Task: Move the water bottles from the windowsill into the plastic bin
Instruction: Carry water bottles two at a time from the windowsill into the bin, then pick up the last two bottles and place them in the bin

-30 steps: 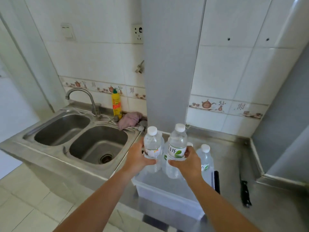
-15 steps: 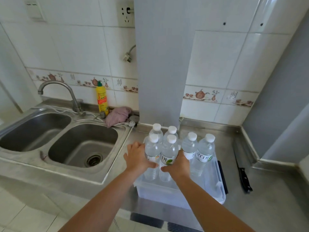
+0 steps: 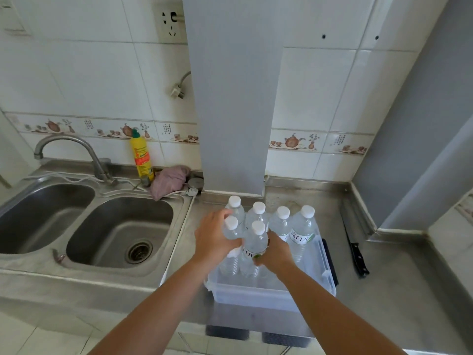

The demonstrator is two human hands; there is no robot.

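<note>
Two front bottles (image 3: 231,242), one per gripping hands (image 3: 213,239), now lower inside the plastic bin (image 3: 271,293).

Both arms extended forward; left hand (image 3: 213,239) and right hand (image 3: 275,253) curled, each grip closed.

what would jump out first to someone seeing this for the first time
Six clear water bottles with white caps stand clustered in a clear plastic bin on the steel counter, right of the double sink. The left hand and right hand each grip a front bottle. A yellow bottle stands out behind the sink.
</note>
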